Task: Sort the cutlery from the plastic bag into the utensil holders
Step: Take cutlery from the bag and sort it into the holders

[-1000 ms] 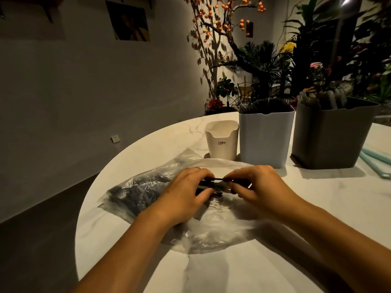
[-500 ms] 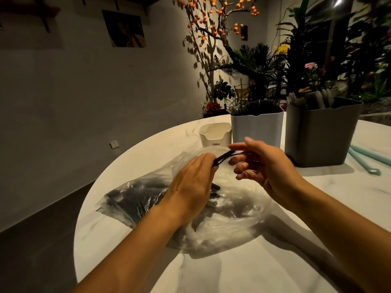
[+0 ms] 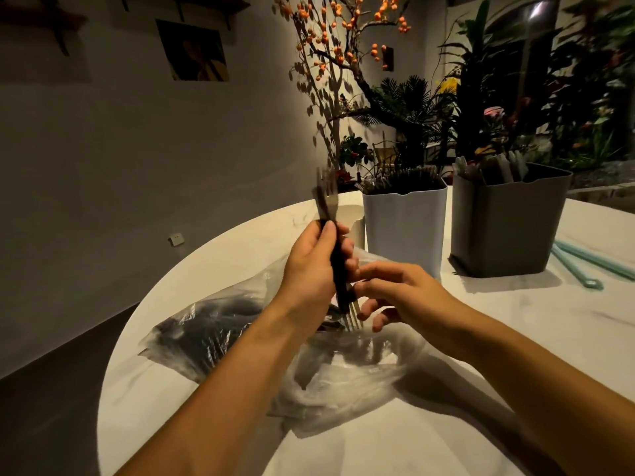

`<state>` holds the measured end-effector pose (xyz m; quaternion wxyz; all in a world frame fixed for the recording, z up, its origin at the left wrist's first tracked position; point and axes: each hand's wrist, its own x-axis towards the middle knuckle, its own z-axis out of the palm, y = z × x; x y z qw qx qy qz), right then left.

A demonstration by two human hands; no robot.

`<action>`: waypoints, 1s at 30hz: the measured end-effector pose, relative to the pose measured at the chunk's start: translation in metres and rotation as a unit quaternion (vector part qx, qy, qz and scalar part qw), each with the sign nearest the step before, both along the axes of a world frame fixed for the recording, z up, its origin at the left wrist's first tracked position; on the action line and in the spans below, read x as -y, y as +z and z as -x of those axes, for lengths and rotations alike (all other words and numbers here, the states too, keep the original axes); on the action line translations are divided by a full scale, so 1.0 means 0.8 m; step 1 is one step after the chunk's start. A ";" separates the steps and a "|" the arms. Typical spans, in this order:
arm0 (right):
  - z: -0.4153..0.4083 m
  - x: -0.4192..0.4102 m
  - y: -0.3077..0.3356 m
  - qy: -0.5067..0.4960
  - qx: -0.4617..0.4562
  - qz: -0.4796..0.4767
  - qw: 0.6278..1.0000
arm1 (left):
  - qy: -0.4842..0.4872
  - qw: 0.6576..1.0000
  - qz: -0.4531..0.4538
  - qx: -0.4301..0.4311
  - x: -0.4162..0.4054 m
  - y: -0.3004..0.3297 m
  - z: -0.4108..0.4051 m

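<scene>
Nearest, on the white table point(image 3: 446, 424): plastic bag point(image 3: 343, 372), slack, dark cutlery inside. Above it, left hand point(image 3: 314, 269) clenched round black-handled forks point(image 3: 338, 269), upright with tines at both ends — likely being sorted by direction. Right hand point(image 3: 395, 293), fingers loose, empty, beside the lower tines. Beyond: white holder point(image 3: 405, 228), grey holder point(image 3: 505, 228) — both already stocked.

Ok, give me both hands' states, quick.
Left hand: grips black-handled forks, upright.
Right hand: fingers loosely spread beside the forks, holding nothing.
</scene>
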<state>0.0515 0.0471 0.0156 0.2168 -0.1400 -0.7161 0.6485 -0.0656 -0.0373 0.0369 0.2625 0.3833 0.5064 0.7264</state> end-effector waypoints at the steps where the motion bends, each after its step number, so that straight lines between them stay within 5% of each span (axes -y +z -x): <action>1: 0.000 -0.002 -0.001 0.006 0.014 -0.018 1.000 | -0.018 0.998 -0.016 0.065 0.001 -0.003 0.003; 4: 0.002 -0.001 -0.005 0.017 0.072 -0.113 0.991 | -0.032 0.983 -0.047 0.176 0.007 -0.009 0.009; 8: 0.005 0.005 -0.013 0.018 0.067 -0.150 0.986 | -0.031 0.979 -0.044 0.197 0.019 -0.015 0.006; 17: 0.001 0.005 -0.014 -0.014 0.057 -0.142 0.988 | -0.013 0.997 0.077 0.009 0.030 -0.030 -0.002; 22: 0.003 0.000 -0.013 -0.082 0.031 -0.173 0.981 | 0.035 0.995 0.097 -0.002 0.028 -0.028 -0.003; 26: 0.003 -0.004 -0.009 -0.094 0.005 -0.118 0.989 | 0.145 0.987 0.068 -0.011 0.024 -0.022 0.005; 30: 0.005 -0.002 -0.009 -0.100 -0.007 -0.068 0.993 | 0.136 0.991 0.002 0.011 0.026 -0.023 0.012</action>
